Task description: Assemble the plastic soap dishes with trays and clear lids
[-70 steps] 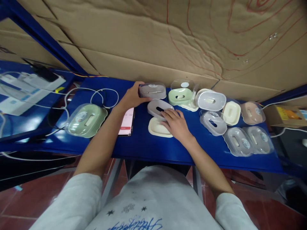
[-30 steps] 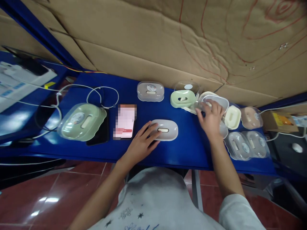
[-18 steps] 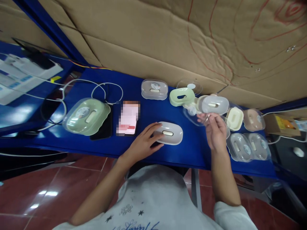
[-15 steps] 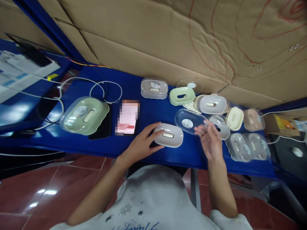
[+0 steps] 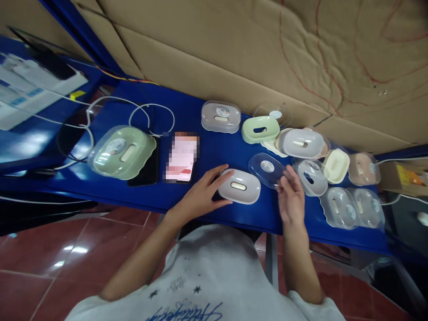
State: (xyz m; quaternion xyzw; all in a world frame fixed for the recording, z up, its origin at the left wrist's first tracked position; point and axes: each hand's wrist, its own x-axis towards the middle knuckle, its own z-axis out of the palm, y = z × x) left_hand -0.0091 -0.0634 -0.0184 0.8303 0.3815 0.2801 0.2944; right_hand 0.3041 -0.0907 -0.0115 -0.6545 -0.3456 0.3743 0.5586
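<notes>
A light grey soap dish (image 5: 250, 180) with a cream slotted insert in its middle lies on the blue table. My left hand (image 5: 203, 191) grips its left end, fingers on the far rim and thumb on the near side. To the right, a clear oval plastic lid (image 5: 259, 171) with a round white label is held at its right edge by my right hand (image 5: 291, 198), between thumb and fingers. Whether the lid touches the table cannot be made out. Just right of that hand lies a grey oval piece with a central opening (image 5: 314, 183).
Behind are a lidded grey dish (image 5: 220, 117), a green tray with an opening (image 5: 250, 133) and another grey dish (image 5: 302, 143). Several lidded dishes (image 5: 341, 207) sit at right. A phone (image 5: 182, 156), lidded green dish (image 5: 122, 151) and white cable (image 5: 174, 118) lie left. Cardboard (image 5: 214, 49) stands behind.
The view has shifted slightly, so the table's things appear a little further right. My right hand has turned and come slightly left against the table. My left hand stays on the grey soap dish.
</notes>
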